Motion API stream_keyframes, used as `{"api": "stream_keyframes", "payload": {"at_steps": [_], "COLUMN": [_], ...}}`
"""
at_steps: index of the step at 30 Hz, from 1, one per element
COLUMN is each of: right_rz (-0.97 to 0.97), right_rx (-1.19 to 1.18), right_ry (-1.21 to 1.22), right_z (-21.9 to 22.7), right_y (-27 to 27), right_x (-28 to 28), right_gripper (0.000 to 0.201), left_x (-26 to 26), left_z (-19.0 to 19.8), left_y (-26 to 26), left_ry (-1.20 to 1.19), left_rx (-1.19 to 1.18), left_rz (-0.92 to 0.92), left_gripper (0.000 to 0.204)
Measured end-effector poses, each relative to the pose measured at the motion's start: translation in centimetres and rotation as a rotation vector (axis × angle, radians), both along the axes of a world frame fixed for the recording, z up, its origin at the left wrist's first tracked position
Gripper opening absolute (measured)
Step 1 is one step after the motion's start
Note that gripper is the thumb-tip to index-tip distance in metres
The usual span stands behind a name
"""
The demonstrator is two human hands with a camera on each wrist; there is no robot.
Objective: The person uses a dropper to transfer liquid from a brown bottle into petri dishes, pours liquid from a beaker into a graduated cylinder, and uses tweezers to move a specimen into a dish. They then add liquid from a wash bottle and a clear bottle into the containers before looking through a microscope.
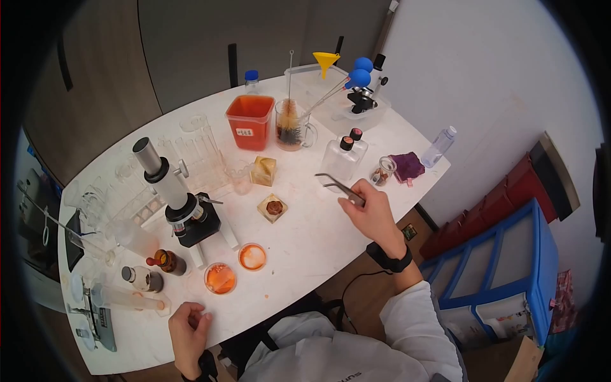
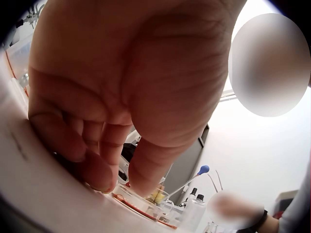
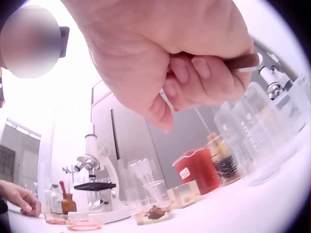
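My right hand [image 1: 370,213] grips a pair of bent-tip tweezers [image 1: 340,184], held over the right part of the table with their tips apart and pointing left. In the right wrist view the fingers curl round the tweezers [image 3: 245,63], and one end sticks out past the hand. Two clear flat bottles [image 1: 338,160] with dark caps stand just beyond the tips. By the front edge, my left hand [image 1: 189,328] rests on the table, its fingers loosely bent around nothing. Two petri dishes with orange contents, one nearer [image 1: 220,279] and one farther [image 1: 252,256], lie beyond it.
A microscope [image 1: 184,213] stands left of centre, near two resin blocks, one clear [image 1: 272,208] and one yellowish [image 1: 263,170]. Behind are a red bin [image 1: 250,121] and a beaker [image 1: 304,137] of brushes. Glassware and a balance [image 1: 102,325] crowd the left; a small jar [image 1: 382,172] stands right.
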State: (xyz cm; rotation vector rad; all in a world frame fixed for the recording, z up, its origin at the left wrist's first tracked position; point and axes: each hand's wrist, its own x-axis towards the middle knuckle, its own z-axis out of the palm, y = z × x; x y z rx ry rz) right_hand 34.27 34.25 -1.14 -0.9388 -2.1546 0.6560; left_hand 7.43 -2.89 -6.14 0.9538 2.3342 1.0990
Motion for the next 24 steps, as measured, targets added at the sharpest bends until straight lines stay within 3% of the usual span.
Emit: {"api": "stream_keyframes", "payload": {"at_steps": [5, 13, 20, 24], "right_rz": [-0.325, -0.259, -0.283, -0.333], "right_rx": [-0.031, -0.064, -0.006, 0.101], "right_ry": [0.09, 0.026, 0.212, -0.1], "right_z": [-0.1, -0.9, -2.2, 0.4], "right_y": [5.3, 8.5, 11.0, 9.9], "right_x": [4.4, 6.5, 10.1, 14.0], "right_gripper": [0.026, 0.03, 0.029, 0.021], "left_x": [0.0, 0.3, -0.1, -0.1], "left_z": [-0.2, 0.5, -0.5, -0.5], "left_y": [-0.2, 0.3, -0.1, -0.1], "left_ry": [-0.015, -0.017, 0.012, -0.01], "left_rx": [0.017, 0.003, 0.01, 0.014], "left_rz": [0.003, 0.016, 0.015, 0.032], "left_gripper": [0.018, 0.014, 0.019, 0.018]}}
